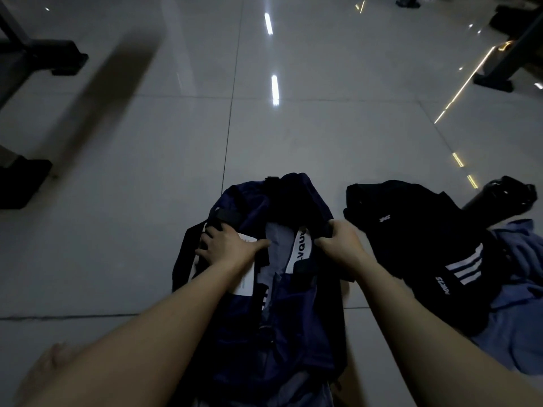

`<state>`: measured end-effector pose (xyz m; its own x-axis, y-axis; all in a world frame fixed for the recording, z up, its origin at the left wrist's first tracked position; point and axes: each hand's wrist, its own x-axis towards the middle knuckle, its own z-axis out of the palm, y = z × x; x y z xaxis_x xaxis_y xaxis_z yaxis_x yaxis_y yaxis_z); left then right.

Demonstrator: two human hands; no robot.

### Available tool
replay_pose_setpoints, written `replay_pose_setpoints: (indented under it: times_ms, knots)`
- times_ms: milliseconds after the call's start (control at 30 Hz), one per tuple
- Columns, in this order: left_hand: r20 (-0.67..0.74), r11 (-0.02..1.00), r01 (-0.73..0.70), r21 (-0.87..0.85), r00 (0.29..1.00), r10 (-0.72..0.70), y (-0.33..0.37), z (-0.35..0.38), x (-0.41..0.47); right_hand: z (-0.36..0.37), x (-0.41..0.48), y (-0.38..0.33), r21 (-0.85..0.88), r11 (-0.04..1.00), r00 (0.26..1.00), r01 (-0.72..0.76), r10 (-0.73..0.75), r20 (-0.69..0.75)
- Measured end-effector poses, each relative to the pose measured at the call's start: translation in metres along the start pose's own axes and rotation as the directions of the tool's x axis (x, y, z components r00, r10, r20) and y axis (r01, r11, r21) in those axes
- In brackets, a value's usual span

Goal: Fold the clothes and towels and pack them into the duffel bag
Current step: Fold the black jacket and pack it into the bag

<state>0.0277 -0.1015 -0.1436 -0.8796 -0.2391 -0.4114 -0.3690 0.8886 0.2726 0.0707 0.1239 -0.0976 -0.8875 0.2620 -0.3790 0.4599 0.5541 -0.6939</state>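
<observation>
Head view: a person leans over a navy duffel bag (305, 304) lying on the tiled floor (293, 136), both bare forearms reaching into its open top.
Left hand (226, 245): fingers spread and fairly straight, pressing flat on the bag's left side, over a white card (246, 277) tucked there; it grips nothing.
Right hand (340, 242): fingers curled round the bag's right rim, at a black strap, pulling that side outward.
Inside the bag: a grey-blue cloth (276, 239) shows in the gap between the two hands, beside a white printed strip (301, 248); how neatly it is folded I cannot tell.
Waiting to be packed: a black garment (411, 230) with white stripes lies just right of the bag, unfolded; a pale blue garment (523, 289) is partly under it, farther right of the bag.
Other: a dark bottle (496, 198) lies beyond the clothes, well right of the bag.
Step in hand: it looks like spreading the mouth and flattening what is already in.
Doing it well: I would hold the right rim wide while the flat palm pushes the cloth down and toward the bag's far end, so a level base is left for the next piece. Fold the black garment on the floor beside the bag first; stuffing it loose would likely bunch and waste room.
</observation>
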Motion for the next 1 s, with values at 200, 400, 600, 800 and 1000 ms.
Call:
replay_pose_setpoints:
  times_ms: [200, 400, 600, 800, 1000]
  knots:
    - [-0.045, 0.973, 0.035, 0.23, 0.999, -0.026, 0.017, 0.026, -0.004, 0.018, 0.009, -0.02, 0.098, 0.995, 0.984, -0.006, -0.011, 0.177]
    - [-0.093, 0.969, 0.038, 0.244, 0.996, -0.016, 0.009, 0.034, 0.006, 0.004, 0.024, -0.012, 0.027, 0.999, 0.977, -0.036, 0.03, 0.21]
    - [-0.099, 0.965, -0.005, 0.261, 0.995, 0.032, -0.009, 0.02, 0.012, -0.007, 0.023, -0.009, -0.142, 0.989, 0.992, -0.05, 0.065, 0.106]
    - [-0.123, 0.963, 0.009, 0.269, 0.992, 0.025, -0.034, 0.001, 0.02, -0.002, 0.022, -0.016, -0.089, 0.993, 0.997, -0.071, 0.074, 0.026]
    - [-0.129, 0.963, -0.039, 0.265, 0.989, 0.076, -0.025, -0.014, 0.034, 0.018, 0.024, -0.037, 0.003, 0.998, 0.997, 0.064, -0.064, -0.041]
